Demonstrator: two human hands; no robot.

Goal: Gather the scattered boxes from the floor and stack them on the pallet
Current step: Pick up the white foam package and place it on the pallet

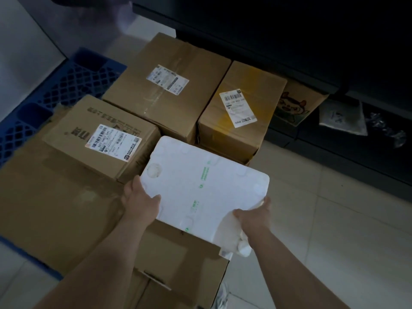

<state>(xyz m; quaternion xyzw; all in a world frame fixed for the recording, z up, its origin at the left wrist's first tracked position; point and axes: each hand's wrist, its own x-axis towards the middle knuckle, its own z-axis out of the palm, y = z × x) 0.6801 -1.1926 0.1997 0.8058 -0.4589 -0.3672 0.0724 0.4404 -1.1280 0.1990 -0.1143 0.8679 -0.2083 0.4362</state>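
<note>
Nearest me: shoe (221, 295) on the tiled floor (334, 230), bottom edge of view. Both my arms reach forward over the low carton (62, 208), wide and brown, which sits on the blue pallet (73, 79).

I've got the foam box (205, 188), white with green print, between both hands, lid up. Left hand (139, 201) clamps its near-left edge, thumb on top, fingers hidden underneath. Right hand (254, 216) grips the near-right corner, fingers curled onto the side wall, with loose white wrap bunched just below it. The foam box is above the low carton's right part, turned at an angle to it. Can't tell if it rests on the carton or is carried.

Just left of the foam box's far-left edge: label box (98, 134), standing on the low carton. Just past the foam box's far corner: taped box (240, 108), yellow tape, white label. Left of that and touching it: tall box (165, 85), label on top. These three hem in the foam box's far side.

Right of the taped box: cartoon box (294, 105), half under the dark shelf (289, 41). A grey bag (343, 119) lies on a lower ledge of the shelf.
</note>
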